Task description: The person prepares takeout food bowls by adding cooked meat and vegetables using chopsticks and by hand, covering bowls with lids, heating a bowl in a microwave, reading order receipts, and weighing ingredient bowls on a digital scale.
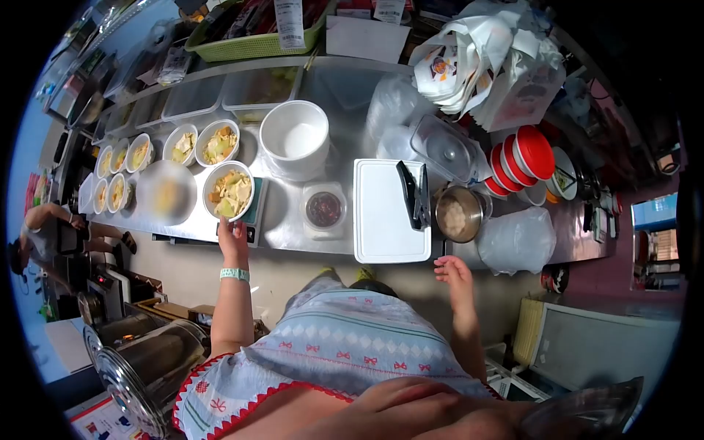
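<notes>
My left hand (234,240) is at the near rim of a white bowl (228,191) of chopped pale and yellow-green food, its fingers closed at the edge. Under that bowl, a kitchen scale (257,213) shows at the right side. My right hand (456,276) hovers past the counter's front edge, empty, with fingers loosely bent and apart. Closest to it are a white lidded tray (374,220) with black tongs (412,194) on top and a metal pot (459,215) holding pale lumps. A tub of dark red sauce (323,209) sits between the scale and the tray.
Several filled bowls (218,142) line the counter's left; one spot there is blurred. A stack of white bowls (294,136) stands behind the sauce. Red-rimmed containers (524,158), plastic bags (517,238) and carrier bags (469,66) crowd the right. Another person (59,227) stands far left.
</notes>
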A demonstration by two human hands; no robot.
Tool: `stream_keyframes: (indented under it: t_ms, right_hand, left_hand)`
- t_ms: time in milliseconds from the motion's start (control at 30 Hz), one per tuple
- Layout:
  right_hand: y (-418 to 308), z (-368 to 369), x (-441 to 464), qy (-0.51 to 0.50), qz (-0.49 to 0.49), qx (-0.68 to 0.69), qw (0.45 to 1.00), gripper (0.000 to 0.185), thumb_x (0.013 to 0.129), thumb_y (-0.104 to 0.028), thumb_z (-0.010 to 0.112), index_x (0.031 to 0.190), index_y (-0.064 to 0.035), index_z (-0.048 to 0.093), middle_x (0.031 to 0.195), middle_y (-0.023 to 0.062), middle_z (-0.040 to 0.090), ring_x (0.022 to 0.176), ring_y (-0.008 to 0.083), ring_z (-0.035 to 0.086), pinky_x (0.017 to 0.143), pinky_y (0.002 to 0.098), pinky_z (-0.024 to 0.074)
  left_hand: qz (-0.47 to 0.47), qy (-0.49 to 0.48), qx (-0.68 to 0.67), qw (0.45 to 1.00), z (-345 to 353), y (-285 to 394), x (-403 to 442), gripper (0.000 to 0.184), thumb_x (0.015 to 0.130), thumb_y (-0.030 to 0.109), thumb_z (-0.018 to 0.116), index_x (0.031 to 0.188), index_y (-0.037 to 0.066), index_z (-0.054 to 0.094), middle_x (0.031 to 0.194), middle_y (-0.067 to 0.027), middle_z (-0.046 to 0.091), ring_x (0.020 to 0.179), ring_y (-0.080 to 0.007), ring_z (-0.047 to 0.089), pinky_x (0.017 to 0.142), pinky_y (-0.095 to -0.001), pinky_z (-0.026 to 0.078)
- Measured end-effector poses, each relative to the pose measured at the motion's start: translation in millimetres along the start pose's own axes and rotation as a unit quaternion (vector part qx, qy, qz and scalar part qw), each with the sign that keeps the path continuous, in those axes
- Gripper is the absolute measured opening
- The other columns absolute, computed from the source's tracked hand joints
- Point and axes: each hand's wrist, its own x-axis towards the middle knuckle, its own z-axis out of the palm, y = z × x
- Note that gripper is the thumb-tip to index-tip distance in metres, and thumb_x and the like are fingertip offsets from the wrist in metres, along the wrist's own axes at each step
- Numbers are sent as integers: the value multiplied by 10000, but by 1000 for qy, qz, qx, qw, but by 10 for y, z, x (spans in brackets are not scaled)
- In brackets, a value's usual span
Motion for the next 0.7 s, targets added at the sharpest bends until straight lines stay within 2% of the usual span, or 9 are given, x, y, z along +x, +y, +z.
stream_keyframes:
  t_ms: [200,300,367,400,500,567,600,633,700]
  right_hand:
    - [200,66,-247,-10,-53,24,998,216,969,-184,444,1015,-38,597,893,8,619,769,89,554,672,226,446]
    - [268,-91,-405,13,-13,20,1000,213,971,-195,436,1027,-59,591,973,18,626,830,99,584,701,238,464]
    - [363,-253,-540,-6,11,10,1000,206,971,-180,430,1024,-59,588,978,11,621,823,93,579,699,237,465]
    - [406,-358,-558,6,-4,20,1000,199,970,-178,435,1024,-60,586,965,5,621,814,94,578,690,234,466]
    - [265,-639,-365,119,-101,-13,988,188,961,-140,459,1040,-25,585,935,38,622,796,92,573,709,236,475]
    - [127,-802,45,89,-185,-101,973,191,934,-132,498,1052,-14,591,953,66,641,861,151,608,754,269,488]
    - [80,-809,359,62,-247,-139,957,201,915,-144,525,1058,-20,593,967,84,649,885,188,626,772,293,494]
    - [37,-792,650,34,-227,-250,941,235,888,-171,552,1077,-38,596,984,106,647,934,230,621,810,333,488]
    - [120,-718,1382,-36,-221,-447,866,331,843,-224,587,1143,-83,578,1086,147,607,1047,307,576,887,407,460]
  left_hand:
    - [8,-31,-15,999,96,79,16,323,925,182,499,1173,-20,456,1114,-119,498,972,-239,538,839,-326,515]
    - [23,-47,45,998,331,157,-256,390,905,163,466,1200,-87,420,1122,-163,516,1077,-298,530,930,-392,497]
    - [58,-64,57,995,256,170,-305,422,888,164,451,1212,-103,406,1220,-184,482,1140,-322,497,963,-444,476]
    - [78,-76,61,992,211,185,-367,439,883,172,446,1216,-111,400,1280,-202,447,1166,-331,479,980,-463,461]
    - [97,-110,32,989,374,334,-875,456,873,154,457,1246,-99,388,1272,-207,452,1162,-344,479,1005,-466,437]
    - [148,-203,88,964,569,423,-1398,478,893,209,482,1281,-50,376,1323,-198,422,1184,-355,468,1012,-457,428]
    - [122,-238,94,959,670,440,-1618,538,886,211,502,1329,-32,316,1352,-195,390,1195,-354,460,1030,-457,410]
    - [95,-270,101,953,751,449,-1850,608,879,213,523,1376,-13,256,1381,-191,359,1206,-352,451,1048,-457,392]
    - [33,-282,140,948,802,327,-2143,568,899,236,483,1377,6,280,1362,-183,401,1198,-331,474,1020,-445,412]
